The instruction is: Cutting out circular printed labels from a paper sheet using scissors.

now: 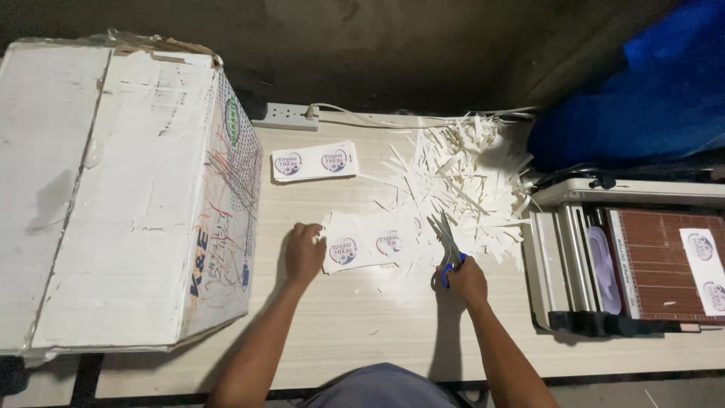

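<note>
Left hand (303,253), fingers curled and pressed down, is laid on the left edge of a printed sheet (362,243) bearing round labels, so that the paper is kept flat and is not dragged by the blades. To its left, a large white cardboard box (128,196) is stood on the wooden table (340,325), pushed aside (apparently to keep the middle of the surface free for the paper). Behind the hand, a small stack of cut label strips (315,162) is set apart near the back edge, just in front of a white power strip (285,115), where finished pieces are kept away from the scraps.

The sheet itself is spread between the two hands, flat on the table, with its right part reaching under the scissors (448,242). These are held by the right hand (467,279), which is closed through the blue handles; the blades are parted and pointed away from the body, across the sheet's right edge, so a cut can be run along the margin. Beyond the blades a heap of white paper trimmings (461,177) is piled, left where it falls on the far side of the work.

Farther right, a paper trimmer (627,264) with a brown gridded bed is placed at the table's end, another labelled sheet (706,268) resting on it (within reach of the right arm). A blue cloth-like mass (649,91) is seen behind it; what it is cannot be told.
</note>
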